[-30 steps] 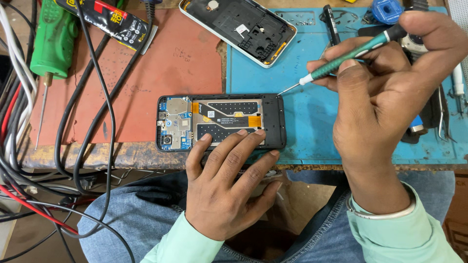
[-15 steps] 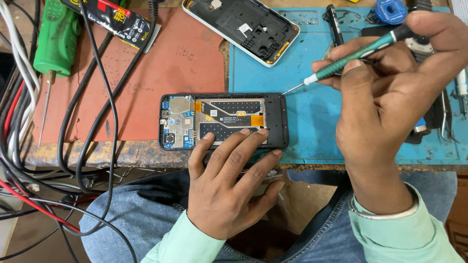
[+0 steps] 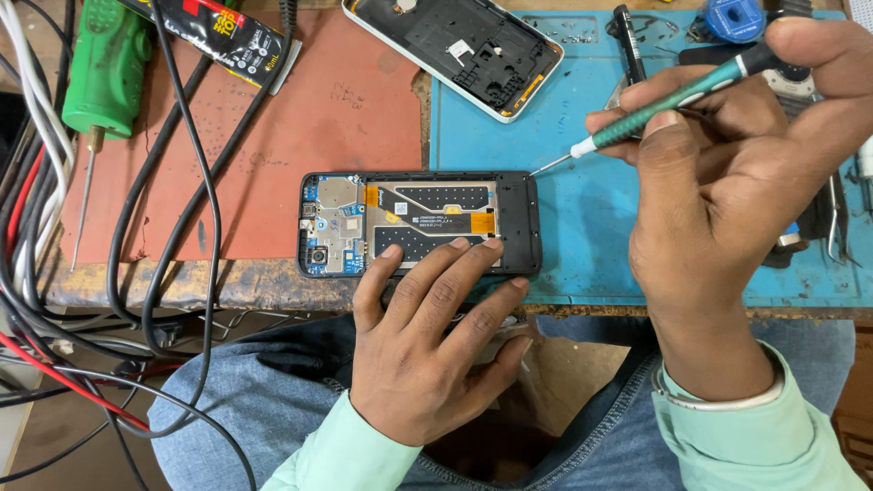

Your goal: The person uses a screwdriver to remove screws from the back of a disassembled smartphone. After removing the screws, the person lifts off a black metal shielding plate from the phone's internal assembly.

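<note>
**Holding at the corner screw**

Hardly shifted since a second ago: stays pressed flat with the left hand (image 3: 427, 345), keeps the driver tip parked at the same corner.

Far left of the opened phone (image 3: 418, 223): lies a green-handled tool (image 3: 105, 68), point downward, beside a tangle of black, white and red cables (image 3: 173, 182). Up and left of the phone, sits a dark glue tube (image 3: 218, 36) on the red mat (image 3: 336, 118).

Straddles the seam between red mat and blue mat (image 3: 591, 236), at the near edge of the bench, lengthwise left to right. Shows its insides: back cover off, circuit board with metal shield and camera module at the left end, orange flex ribbon crossing a dark perforated plate in the middle, black frame all round. Above the phone, rests a separated white-edged back shell (image 3: 455, 50), inner side up.

Below the phone, reaches up with fingers spread and uncurled, tips bearing down on the lower middle of the plate; pins rather than grasps.

Right of the phone, pinches the green screwdriver (image 3: 673, 100) firmly in the right hand (image 3: 727, 200), thumb and fingers closed around the shaft, tip touching or just off the upper right corner of the frame; cannot tell which.

Looks like screw work at that corner. Calls for seating the tip squarely, keeping steady downward pressure, and not letting the phone slide.

Further right, lie tweezers (image 3: 837, 218), partly hidden.
</note>
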The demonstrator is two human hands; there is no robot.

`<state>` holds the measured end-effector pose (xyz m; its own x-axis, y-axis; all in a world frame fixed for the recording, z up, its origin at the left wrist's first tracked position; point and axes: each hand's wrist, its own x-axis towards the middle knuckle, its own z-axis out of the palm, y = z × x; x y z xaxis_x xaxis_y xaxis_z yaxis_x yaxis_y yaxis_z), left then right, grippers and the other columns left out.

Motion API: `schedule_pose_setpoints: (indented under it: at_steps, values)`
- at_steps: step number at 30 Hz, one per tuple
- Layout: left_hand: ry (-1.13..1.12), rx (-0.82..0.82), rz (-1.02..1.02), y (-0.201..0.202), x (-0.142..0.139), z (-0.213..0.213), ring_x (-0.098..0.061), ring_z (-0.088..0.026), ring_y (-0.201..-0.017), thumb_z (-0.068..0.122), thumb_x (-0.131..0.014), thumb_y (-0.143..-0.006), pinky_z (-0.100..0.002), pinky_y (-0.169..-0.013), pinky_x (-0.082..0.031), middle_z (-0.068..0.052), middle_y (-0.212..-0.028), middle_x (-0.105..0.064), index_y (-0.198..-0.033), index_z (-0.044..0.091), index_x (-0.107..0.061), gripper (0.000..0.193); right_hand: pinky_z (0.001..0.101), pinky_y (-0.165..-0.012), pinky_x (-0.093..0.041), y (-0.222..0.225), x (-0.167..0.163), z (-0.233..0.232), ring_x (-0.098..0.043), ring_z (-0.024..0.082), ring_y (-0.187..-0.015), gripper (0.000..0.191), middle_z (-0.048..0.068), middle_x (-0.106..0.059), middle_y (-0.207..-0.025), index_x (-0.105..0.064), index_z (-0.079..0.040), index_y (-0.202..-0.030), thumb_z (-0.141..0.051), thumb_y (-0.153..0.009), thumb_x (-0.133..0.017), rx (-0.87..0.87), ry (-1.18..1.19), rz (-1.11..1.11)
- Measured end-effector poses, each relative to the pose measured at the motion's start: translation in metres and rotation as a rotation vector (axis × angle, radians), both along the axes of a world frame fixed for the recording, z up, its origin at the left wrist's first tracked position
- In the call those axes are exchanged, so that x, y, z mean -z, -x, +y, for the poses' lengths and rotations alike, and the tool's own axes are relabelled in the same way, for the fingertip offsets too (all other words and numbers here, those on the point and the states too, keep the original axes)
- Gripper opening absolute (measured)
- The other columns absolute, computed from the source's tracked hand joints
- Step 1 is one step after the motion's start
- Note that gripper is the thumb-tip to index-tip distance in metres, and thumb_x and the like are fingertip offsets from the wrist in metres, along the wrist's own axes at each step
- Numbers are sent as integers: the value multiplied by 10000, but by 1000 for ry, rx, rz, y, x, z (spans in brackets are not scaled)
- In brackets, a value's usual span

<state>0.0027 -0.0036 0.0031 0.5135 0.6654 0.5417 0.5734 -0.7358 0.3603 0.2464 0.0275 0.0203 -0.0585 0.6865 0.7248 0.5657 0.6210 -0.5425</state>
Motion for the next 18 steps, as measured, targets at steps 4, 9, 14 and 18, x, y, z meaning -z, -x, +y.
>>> schedule_pose_setpoints:
  at_steps: [4,9,14,18]
  values:
    - [-3,0,2,0,0,0,-554,-235,-1348,364,-793,-902,-499,-1230,-190,-29,-1435,-596,-1271,212,-691,413,263,-874,-640,0,-3,1,-713,192,-905,467,185,-620,-1167,-153,-213,-1513,13,-1291,-496,-2,-16,-45]
    - [-5,1,-2,0,-1,0,-554,-235,-1346,363,-796,-898,-500,-1229,-191,-35,-1437,-595,-1273,206,-691,419,238,-814,-628,-1,-4,3,-745,200,-933,504,147,-596,-1083,-152,-192,-1515,-34,-1239,-543,-6,-35,-129]
    - [-6,0,-2,0,-1,0,-554,-234,-1350,368,-794,-900,-498,-1232,-186,-33,-1439,-594,-1277,211,-691,422,209,-789,-630,4,-14,7,-760,203,-989,499,189,-584,-1164,-164,-125,-1480,-36,-1211,-575,-50,-72,-207]
    - [-2,-3,4,0,0,-1,-555,-233,-1350,372,-790,-905,-497,-1231,-178,-30,-1440,-595,-1279,216,-691,417,216,-696,-621,8,-31,12,-751,205,-902,515,195,-606,-1134,-204,-36,-1410,13,-1126,-631,-89,-73,-259]
